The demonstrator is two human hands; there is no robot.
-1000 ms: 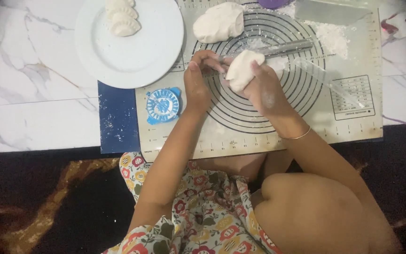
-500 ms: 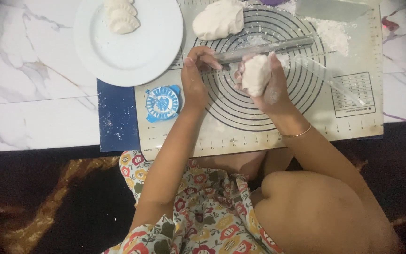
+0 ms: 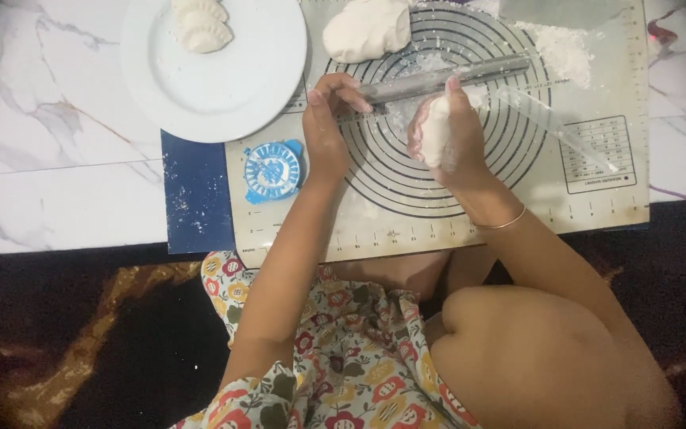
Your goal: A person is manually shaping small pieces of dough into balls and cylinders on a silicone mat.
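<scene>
My right hand (image 3: 452,137) is closed around a small white lump of dough (image 3: 435,135), held just above the ringed pastry mat (image 3: 438,191). My left hand (image 3: 325,119) rests on the mat, its fingertips touching the near end of a clear rolling pin (image 3: 446,79) that lies across the rings. A large white dough mass (image 3: 367,29) sits at the mat's far edge. Loose flour (image 3: 557,48) is scattered at the mat's upper right.
A white plate (image 3: 224,87) with a few folded dumplings (image 3: 202,24) stands at the upper left on the marble top. A blue dumpling press (image 3: 272,171) lies by my left wrist. A dark blue board edge (image 3: 196,199) shows beside the mat. A second thin clear stick (image 3: 565,131) lies at right.
My right hand has closed over the dough piece and lowered it toward the mat. My left hand let go of the dough and moved onto the rolling pin's end.
</scene>
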